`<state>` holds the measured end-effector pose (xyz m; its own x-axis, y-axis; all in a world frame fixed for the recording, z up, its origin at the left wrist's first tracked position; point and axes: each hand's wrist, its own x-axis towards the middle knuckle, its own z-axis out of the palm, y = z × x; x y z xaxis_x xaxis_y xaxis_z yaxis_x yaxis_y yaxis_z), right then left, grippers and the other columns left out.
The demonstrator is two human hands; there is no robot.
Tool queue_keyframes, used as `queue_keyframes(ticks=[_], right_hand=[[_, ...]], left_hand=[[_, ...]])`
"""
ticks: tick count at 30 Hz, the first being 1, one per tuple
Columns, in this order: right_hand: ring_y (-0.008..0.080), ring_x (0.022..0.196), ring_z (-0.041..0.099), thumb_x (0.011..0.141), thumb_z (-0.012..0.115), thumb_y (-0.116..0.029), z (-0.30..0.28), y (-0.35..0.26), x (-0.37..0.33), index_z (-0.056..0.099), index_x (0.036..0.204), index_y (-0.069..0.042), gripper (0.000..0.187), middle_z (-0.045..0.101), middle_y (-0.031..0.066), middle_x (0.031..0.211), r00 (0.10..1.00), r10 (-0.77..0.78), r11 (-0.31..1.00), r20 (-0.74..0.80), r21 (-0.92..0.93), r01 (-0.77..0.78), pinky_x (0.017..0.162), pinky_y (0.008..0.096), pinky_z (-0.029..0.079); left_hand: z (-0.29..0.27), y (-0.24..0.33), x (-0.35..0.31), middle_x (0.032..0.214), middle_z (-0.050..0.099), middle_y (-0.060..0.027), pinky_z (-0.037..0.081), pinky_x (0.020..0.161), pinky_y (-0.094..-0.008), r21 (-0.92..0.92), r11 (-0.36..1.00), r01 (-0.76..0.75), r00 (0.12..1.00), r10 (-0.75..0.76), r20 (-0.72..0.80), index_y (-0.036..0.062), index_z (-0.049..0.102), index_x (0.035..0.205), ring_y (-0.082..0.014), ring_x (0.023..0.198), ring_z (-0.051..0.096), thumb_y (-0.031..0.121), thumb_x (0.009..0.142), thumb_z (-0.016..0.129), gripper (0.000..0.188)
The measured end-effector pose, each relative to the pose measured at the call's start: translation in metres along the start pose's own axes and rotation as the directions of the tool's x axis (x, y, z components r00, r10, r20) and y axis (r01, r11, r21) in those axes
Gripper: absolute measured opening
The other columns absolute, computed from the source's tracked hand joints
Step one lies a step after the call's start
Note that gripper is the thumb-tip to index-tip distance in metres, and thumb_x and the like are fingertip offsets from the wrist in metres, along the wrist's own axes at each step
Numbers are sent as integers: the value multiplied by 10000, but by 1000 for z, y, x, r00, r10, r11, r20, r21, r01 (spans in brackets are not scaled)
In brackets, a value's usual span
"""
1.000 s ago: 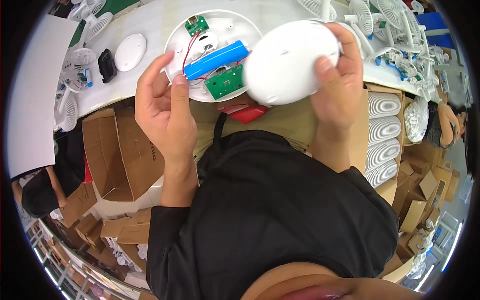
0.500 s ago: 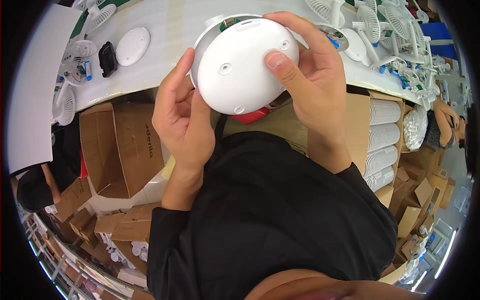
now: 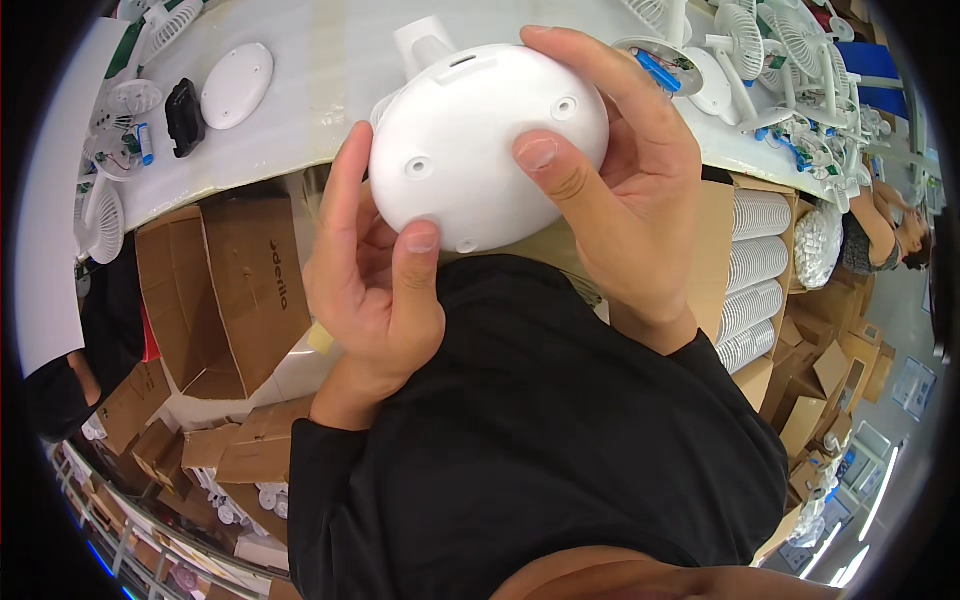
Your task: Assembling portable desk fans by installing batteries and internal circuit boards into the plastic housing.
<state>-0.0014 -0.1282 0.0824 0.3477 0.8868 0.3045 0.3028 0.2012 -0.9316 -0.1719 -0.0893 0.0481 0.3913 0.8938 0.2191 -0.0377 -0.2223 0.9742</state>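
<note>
Both my hands hold a white oval fan base [image 3: 485,165] above the table's near edge. Its smooth underside faces me, with round screw holes and a small slot near the far rim. A white stem [image 3: 424,45] juts out beyond that rim. My left hand [image 3: 375,285] grips the left side, its thumb on the lower edge and its fingers mostly hidden behind. My right hand [image 3: 635,190] wraps round the right side, thumb pressed on the flat face and index finger along the far rim.
On the white table [image 3: 310,90] lie a loose oval cover [image 3: 238,85] and a black holder [image 3: 184,118]. Several part-built fans [image 3: 740,40] crowd the right. Below are an open cardboard box [image 3: 225,300] and a box of stacked white grilles [image 3: 755,270]. Another person [image 3: 880,235] is at far right.
The cover now sits against the base; the gap that showed a green circuit board has closed. My left thumb has moved onto the lower face. The view has shifted slightly.
</note>
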Motion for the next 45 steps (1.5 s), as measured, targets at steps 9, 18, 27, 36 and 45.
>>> queue_keyframes(ticks=[9, 18, 27, 36, 45], right_hand=[[208, 888, 563, 787, 720, -44, -1, 4, -5, 597, 1225, 12, 458, 575, 112, 1072, 992, -45, 999, 120, 35, 41, 817, 275, 462], [182, 809, 533, 746, 777, -68, -7, 4, 3, 636, 1135, 8, 421, 565, 100, 968, 925, -204, 978, 320, 27, 207, 732, 259, 432], [180, 839, 522, 744, 788, -88, 24, 37, 3, 631, 1159, -24, 449, 563, 102, 1017, 834, -548, 836, 66, 33, 547, 739, 274, 444], [218, 973, 517, 869, 684, -108, 24, 38, -37, 581, 1309, -93, 452, 550, 123, 1125, 981, -154, 924, 117, 369, 101, 900, 280, 421], [260, 1299, 415, 898, 697, -203, 22, 1, -29, 335, 1496, 13, 731, 357, 146, 1509, 855, 186, 624, 484, 614, -484, 1094, 354, 328]], left_hand=[[-12, -9, 6, 1144, 665, -195, 520, 739, -268, -67, 996, -67, 997, 69, 25, -63, 533, 1304, -224, 900, 651, 213, 916, 658, 491], [-27, -14, 7, 1003, 702, -153, 504, 780, -282, 102, 970, -220, 972, 210, 101, -50, 636, 1161, -203, 869, 635, 310, 915, 678, 437], [19, -11, 38, 785, 632, -104, 435, 822, -291, -644, 762, 71, 948, -253, -195, 27, 615, 884, -192, 776, 580, 465, 1052, 306, 562], [13, -26, 84, 644, 526, -68, 387, 638, -276, -404, 791, -458, 883, 353, -310, 76, 511, 775, -161, 606, 463, 320, 1064, 230, 471], [3, 2, 62, 573, 526, -60, 384, 603, -290, -140, 787, -601, 794, 608, 10, 100, 512, 798, -160, 576, 448, 366, 1051, 252, 450]])
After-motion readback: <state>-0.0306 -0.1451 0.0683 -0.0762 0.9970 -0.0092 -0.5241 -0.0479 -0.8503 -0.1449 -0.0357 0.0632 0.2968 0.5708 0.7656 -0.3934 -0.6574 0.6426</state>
